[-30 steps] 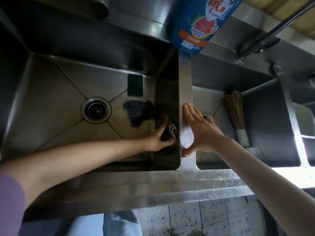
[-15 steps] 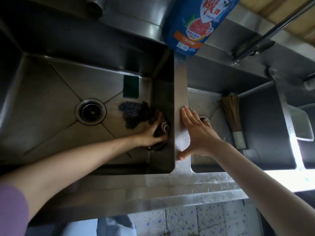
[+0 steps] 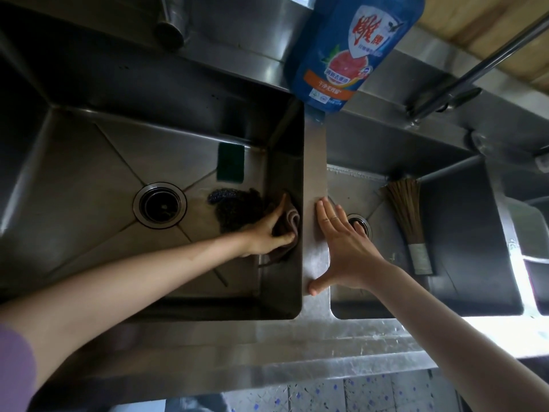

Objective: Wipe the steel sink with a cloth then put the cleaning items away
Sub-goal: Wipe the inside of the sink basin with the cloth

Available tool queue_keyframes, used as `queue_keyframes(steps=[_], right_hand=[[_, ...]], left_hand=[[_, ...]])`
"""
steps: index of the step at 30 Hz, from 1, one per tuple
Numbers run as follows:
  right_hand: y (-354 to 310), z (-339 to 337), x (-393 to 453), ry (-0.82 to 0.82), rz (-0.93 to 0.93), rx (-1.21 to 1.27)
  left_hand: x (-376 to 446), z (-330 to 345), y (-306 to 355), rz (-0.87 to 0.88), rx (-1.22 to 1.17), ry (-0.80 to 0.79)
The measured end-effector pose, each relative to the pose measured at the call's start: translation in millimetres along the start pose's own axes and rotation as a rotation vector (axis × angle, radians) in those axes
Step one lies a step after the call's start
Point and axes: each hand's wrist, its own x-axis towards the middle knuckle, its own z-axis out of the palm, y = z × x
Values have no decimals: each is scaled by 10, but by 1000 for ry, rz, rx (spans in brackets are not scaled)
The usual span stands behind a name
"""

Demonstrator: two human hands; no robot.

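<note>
Only readable print I see is on the blue detergent bottle (image 3: 353,49) above my sinks: big red Chinese brand char "雕" w/ smaller "牌" on a white shield; orange band below w/ white Chinese txt, approx "清新去重油"; remaining lines and small logos too tiny to read.
</note>
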Motion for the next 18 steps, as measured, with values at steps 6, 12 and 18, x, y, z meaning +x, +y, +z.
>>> queue_keyframes(steps=[6, 12, 18], right_hand=[[1, -1, -10, -3, -9, 18], [-11, -33, -24, 9, -21, 1], [6, -206, 139, 54, 3, -48]], left_hand=[[108, -203, 139, 22, 86, 12], [1, -84, 56, 150, 88, 24], [-10, -109, 104, 231, 101, -3]])
